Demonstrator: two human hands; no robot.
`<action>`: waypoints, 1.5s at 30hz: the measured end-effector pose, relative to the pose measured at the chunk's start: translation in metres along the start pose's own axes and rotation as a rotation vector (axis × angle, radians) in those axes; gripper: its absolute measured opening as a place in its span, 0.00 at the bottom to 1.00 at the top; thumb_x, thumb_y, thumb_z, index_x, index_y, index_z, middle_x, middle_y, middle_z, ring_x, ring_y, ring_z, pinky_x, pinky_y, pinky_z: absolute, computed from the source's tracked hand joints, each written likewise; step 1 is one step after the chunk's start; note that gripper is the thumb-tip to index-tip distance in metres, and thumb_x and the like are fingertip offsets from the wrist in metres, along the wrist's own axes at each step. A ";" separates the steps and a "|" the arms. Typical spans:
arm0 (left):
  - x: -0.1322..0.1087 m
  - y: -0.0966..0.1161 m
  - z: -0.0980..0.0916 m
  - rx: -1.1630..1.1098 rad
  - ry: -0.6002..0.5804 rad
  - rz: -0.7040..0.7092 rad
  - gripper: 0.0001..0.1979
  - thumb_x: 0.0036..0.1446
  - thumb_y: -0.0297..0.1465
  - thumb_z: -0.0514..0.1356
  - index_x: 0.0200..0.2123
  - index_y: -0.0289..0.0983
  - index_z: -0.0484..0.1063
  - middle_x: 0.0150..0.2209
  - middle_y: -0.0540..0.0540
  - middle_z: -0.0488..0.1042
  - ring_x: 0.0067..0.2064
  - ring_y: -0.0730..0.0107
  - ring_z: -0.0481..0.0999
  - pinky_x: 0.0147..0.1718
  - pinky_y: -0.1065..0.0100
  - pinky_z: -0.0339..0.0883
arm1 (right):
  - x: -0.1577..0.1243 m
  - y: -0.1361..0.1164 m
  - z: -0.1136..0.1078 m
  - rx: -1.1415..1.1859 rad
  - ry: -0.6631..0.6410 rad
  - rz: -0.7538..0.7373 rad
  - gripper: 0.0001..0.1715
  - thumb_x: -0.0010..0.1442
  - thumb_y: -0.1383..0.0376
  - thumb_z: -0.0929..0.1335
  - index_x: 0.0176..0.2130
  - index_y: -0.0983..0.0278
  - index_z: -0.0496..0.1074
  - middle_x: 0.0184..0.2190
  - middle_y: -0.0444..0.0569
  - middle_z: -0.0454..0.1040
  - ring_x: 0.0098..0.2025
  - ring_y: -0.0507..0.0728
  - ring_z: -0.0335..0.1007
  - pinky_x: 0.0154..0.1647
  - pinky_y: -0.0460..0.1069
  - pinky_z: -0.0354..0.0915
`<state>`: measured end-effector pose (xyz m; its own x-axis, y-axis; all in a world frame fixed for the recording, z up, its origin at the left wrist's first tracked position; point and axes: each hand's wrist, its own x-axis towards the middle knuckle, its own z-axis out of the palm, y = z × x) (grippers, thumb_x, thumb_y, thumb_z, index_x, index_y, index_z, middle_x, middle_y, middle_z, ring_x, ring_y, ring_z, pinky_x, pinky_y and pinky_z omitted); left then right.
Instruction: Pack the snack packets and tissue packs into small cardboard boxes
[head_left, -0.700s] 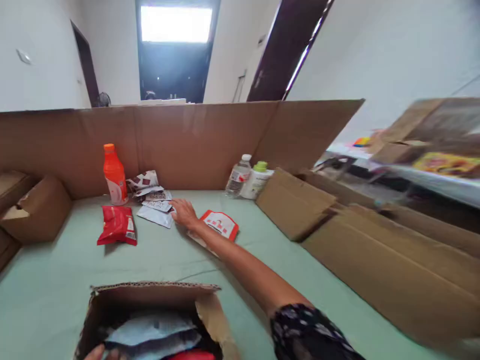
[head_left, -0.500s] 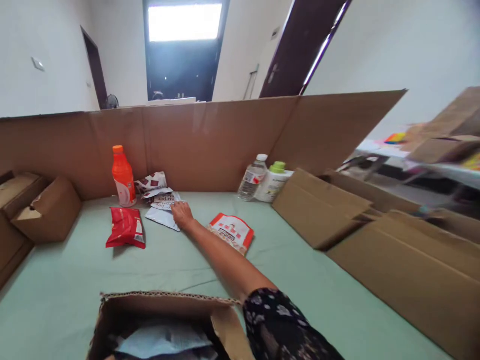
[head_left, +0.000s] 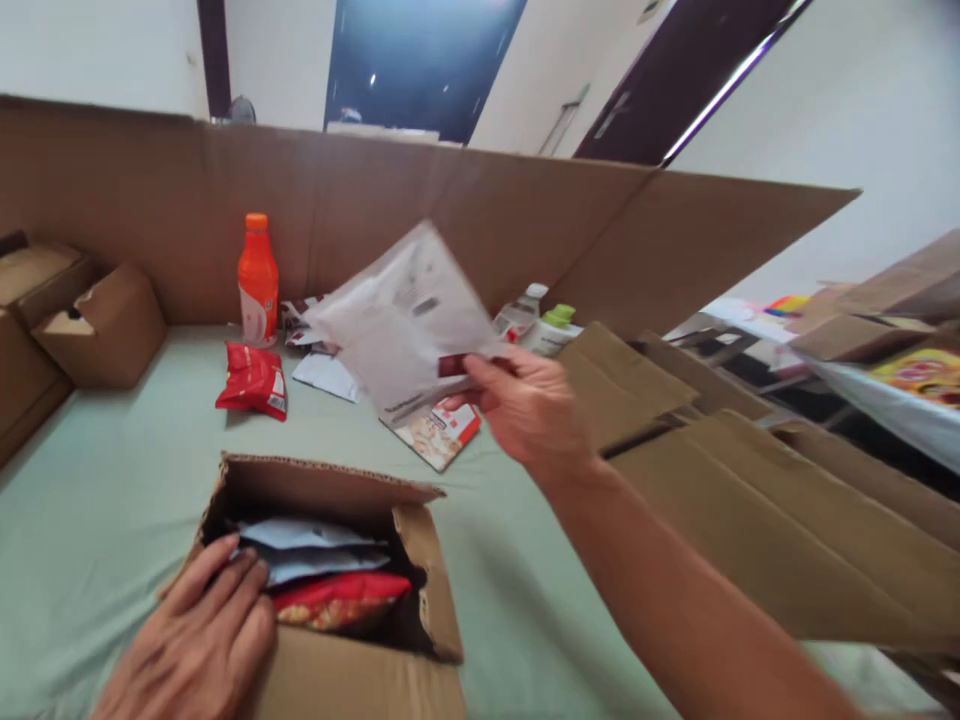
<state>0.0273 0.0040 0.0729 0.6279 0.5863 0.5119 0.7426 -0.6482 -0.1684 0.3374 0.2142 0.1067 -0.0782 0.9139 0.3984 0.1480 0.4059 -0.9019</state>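
My right hand [head_left: 529, 405] pinches a flat white pouch [head_left: 409, 315] by its lower right corner. The pouch is held up, tilted, above the green cloth, and its small print is blurred. My left hand [head_left: 206, 625] is closed over the left rim of an open cardboard box [head_left: 360, 685], fingertips reaching inside beside the packets. In the box stand pale blue-white pouches [head_left: 315, 535] and a red snack packet [head_left: 345, 597]. Behind the raised pouch, a red-and-white food packet [head_left: 442, 435] lies partly covered on the cloth.
An orange bottle [head_left: 257, 285], a red packet [head_left: 253, 380] and several brown-and-white pouches [head_left: 300, 318] are at the back left. A clear bottle [head_left: 521, 310] and a green-capped white container [head_left: 553, 330] stand at the cardboard wall [head_left: 375, 180]. Cardboard boxes [head_left: 735, 510] flank the right.
My right hand has taken the white pouch from the pile and brought it up and nearer. My left hand has come into view on the box. The view has tilted down.
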 end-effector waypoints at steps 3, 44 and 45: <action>0.008 0.010 -0.008 -0.103 -0.033 -0.139 0.19 0.48 0.23 0.52 0.44 0.33 0.74 0.48 0.37 0.83 0.52 0.59 0.81 0.72 0.61 0.45 | -0.041 -0.051 -0.001 0.086 0.006 -0.108 0.15 0.61 0.53 0.74 0.37 0.61 0.80 0.31 0.46 0.81 0.27 0.55 0.78 0.24 0.49 0.76; -0.056 0.000 -0.023 -0.168 0.117 -0.427 0.37 0.63 0.30 0.60 0.72 0.42 0.50 0.72 0.37 0.55 0.70 0.46 0.60 0.63 0.48 0.64 | -0.120 -0.076 0.026 -0.515 -0.325 -0.438 0.14 0.70 0.68 0.65 0.50 0.60 0.78 0.49 0.51 0.82 0.52 0.57 0.79 0.56 0.54 0.74; -0.061 -0.001 -0.019 -0.207 0.102 -0.481 0.38 0.64 0.34 0.60 0.73 0.42 0.48 0.71 0.36 0.58 0.69 0.46 0.64 0.61 0.48 0.68 | -0.126 -0.069 0.019 -0.491 -0.260 -0.425 0.13 0.69 0.68 0.66 0.48 0.61 0.79 0.47 0.51 0.83 0.50 0.57 0.80 0.54 0.53 0.75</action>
<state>-0.0160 -0.0398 0.0580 0.1944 0.7976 0.5710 0.8728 -0.4063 0.2703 0.3180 0.0703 0.1157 -0.4520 0.6675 0.5917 0.4762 0.7415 -0.4728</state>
